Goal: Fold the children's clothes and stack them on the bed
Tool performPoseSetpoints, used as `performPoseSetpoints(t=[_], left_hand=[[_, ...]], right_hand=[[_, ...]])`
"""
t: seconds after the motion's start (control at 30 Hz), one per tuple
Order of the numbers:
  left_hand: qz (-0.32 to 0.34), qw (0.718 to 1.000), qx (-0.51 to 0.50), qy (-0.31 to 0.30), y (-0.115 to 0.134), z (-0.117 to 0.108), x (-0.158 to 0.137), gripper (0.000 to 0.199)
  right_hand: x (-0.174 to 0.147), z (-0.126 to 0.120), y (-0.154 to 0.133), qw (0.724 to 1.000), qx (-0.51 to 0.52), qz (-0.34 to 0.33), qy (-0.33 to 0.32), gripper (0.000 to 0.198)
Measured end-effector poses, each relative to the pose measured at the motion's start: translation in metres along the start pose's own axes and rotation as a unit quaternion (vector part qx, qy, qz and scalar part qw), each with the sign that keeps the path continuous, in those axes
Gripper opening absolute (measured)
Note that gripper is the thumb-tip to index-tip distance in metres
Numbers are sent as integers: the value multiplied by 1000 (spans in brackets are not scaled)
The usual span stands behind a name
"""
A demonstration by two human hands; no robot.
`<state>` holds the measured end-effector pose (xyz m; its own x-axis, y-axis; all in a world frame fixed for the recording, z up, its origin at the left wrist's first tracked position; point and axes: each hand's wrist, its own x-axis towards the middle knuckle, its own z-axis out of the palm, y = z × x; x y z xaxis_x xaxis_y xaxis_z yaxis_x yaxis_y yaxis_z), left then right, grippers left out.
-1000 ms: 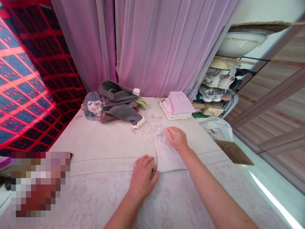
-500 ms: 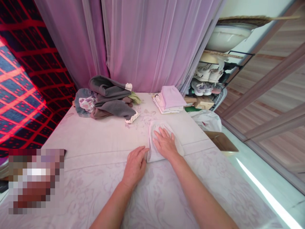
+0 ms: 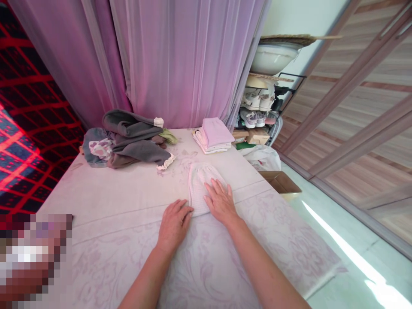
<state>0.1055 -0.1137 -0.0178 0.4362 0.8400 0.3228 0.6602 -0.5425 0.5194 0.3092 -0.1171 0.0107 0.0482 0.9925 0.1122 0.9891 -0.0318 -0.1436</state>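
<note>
A pair of pale pinkish-white pants (image 3: 199,182), folded flat with a gathered waistband at the far end, lies on the patterned cover in front of me. My right hand (image 3: 220,199) rests on its right side, palm down with the fingers spread. Beside its near left corner is my left hand (image 3: 175,221), lying flat on the cover. The left fingertips come close to the fabric edge or touch it; I cannot tell which. Neither hand grips anything.
Beyond the pants sits a stack of folded clothes (image 3: 215,135), lilac on top. At the far left is a heap of dark grey clothes (image 3: 131,137). Purple curtains (image 3: 170,64) hang behind. On the right stand a shoe rack (image 3: 257,103) and an open brown box (image 3: 280,182).
My right hand has slid toward the near right part of the pants, uncovering more of the waistband. The left hand stays by the near left corner. The view has turned slightly right.
</note>
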Motion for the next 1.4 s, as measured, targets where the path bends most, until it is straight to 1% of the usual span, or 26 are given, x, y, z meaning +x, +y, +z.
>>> performPoseSetpoints(t=[0.1,0.17,0.27,0.33,0.4,0.47,0.57,0.67,0.77,0.83,0.93,0.97,1.0,1.1,1.13,1.23,1.27,1.33,1.37,1.4], left_hand=[[-2,1000,1,5,-1,0,1,22],[2,1000,2,6,-1,0,2,21],[4,1000,6,6,0,0,0,20],[-8,1000,19,14,0,1,-1,21],[-28,998,40,27,0,3,-2,25],[-44,997,56,33,-1,5,-3,31],[-60,997,53,24,0,7,0,32],[-107,993,40,0,6,7,9,23],[-180,983,13,-45,18,3,21,13],[-205,976,-34,-69,26,-1,29,9],[-233,960,-137,-71,37,-5,40,8],[-251,948,-185,-61,40,-6,42,8],[-276,929,-243,-48,42,-7,45,8],[-345,844,-409,-19,48,-9,48,13],[-358,824,-439,-18,49,-10,48,16],[-369,779,-507,-5,47,-16,48,25],[-378,753,-539,3,46,-18,48,24],[-408,688,-600,2,42,-22,49,18],[-424,660,-620,-10,41,-23,50,16],[-437,642,-629,-29,40,-23,52,18]], right_hand=[[-6,5,17,1000,0,21,-23,53],[-7,9,21,1000,4,19,-23,54],[-7,13,21,1000,8,17,5,53],[-10,14,20,999,14,11,41,51],[-15,15,20,996,26,-10,79,49],[-22,15,20,993,40,-53,100,49],[-29,15,18,987,52,-121,90,54],[-31,15,16,984,59,-157,62,60],[-30,17,15,983,69,-159,57,62],[-28,18,15,983,76,-156,61,61],[-28,19,15,983,82,-152,67,61],[-28,20,16,983,83,-149,72,61],[-28,20,16,983,84,-144,77,61],[-27,20,18,984,89,-128,87,57],[-27,20,19,984,92,-124,86,54],[-24,20,23,983,107,-122,87,50],[-23,21,25,982,113,-124,92,50],[-21,22,26,978,125,-127,106,49],[-21,22,26,977,129,-127,114,48],[-20,22,26,976,131,-126,120,48]])
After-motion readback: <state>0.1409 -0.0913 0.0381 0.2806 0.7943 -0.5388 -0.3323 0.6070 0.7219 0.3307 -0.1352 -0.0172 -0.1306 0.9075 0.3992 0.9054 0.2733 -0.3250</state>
